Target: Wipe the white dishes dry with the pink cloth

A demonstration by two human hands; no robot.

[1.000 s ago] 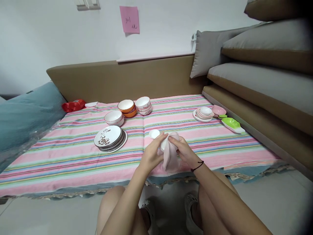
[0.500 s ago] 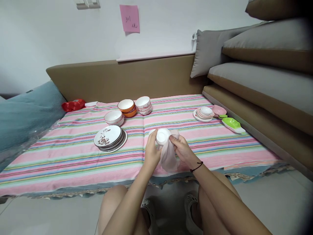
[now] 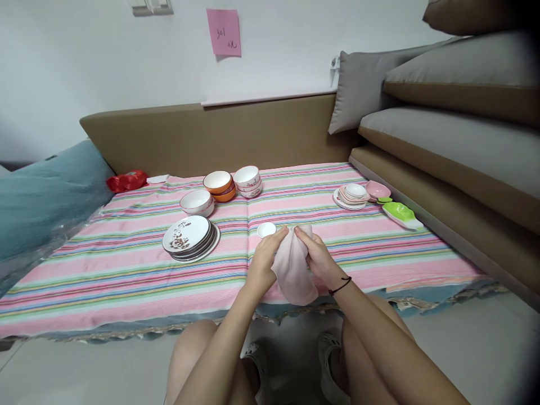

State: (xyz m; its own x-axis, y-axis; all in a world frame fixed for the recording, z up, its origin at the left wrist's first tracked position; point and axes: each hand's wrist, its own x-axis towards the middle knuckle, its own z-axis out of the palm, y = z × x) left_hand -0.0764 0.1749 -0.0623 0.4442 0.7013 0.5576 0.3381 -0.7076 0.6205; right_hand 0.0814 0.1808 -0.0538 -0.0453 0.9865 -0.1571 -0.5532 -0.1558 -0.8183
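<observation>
Right now I judge wiping is underway: my left hand (image 3: 262,263) and right hand (image 3: 318,259) both clutch the pink cloth (image 3: 292,269), bundled just nearer me than the small white dish (image 3: 266,229). Next, I'd keep a firm grip while turning the bundle.

The pink cloth (image 3: 293,267) bunched between the left hand (image 3: 265,260) and the right hand (image 3: 318,257) covers whatever they grip; nothing of it shows, and the palms and most fingertips are buried in the folds. The writing on the pink note (image 3: 223,32) on the far wall is too small to read surely. The wall switch (image 3: 151,6) is cut off by the top edge. In the plate stack (image 3: 190,238) only the top pattern shows, the lower ones just rims. The red packet (image 3: 125,180) at far left is too blurred to identify. The far-right corner fades into dark blur.
</observation>
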